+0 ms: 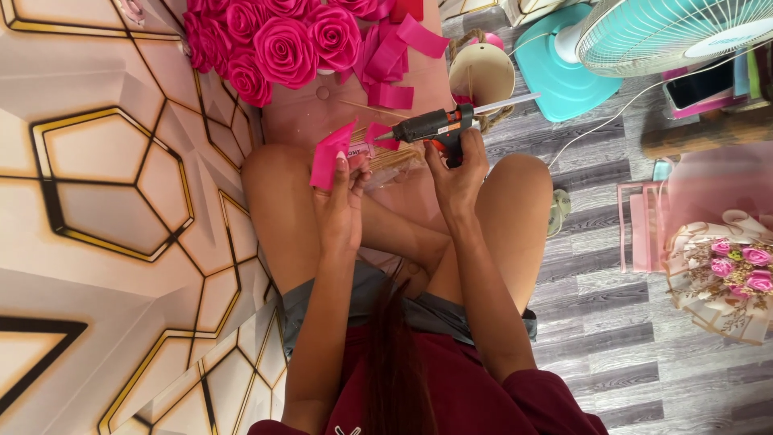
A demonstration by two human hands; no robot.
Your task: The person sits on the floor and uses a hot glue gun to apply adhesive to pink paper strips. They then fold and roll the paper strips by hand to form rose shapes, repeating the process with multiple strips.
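Left hand: fingers closed in a pinch on a folded pink ribbon piece, thumb on one face, other fingers behind; piece stands up above the fingertips, pointed corner toward the glue gun's tip. Hand is raised over the person's left knee, not resting on anything.

Right hand: wrapped tight round the grip of a black & orange glue gun, fingers curled shut on the handle; can't tell if a finger is on the trigger. Gun lies about level, nozzle aimed at the ribbon piece, tip just beside it w/ a small pink scrap at the nozzle; touching or not, can't tell. Clear glue stick pokes out the back end.

Under both hands: bundle of thin wooden sticks lying on a pink surface betw. the knees. Person sits on the floor, knees apart.

Further off: cluster of finished pink ribbon roses at the top, w/ loose pink ribbon strips just beside them. Round tan spool near the gun's rear. Teal fan top right, white cable running from it. Small bouquet of pink flowers in pale wrapping at the right, well apart from the hands, on the grey plank floor.
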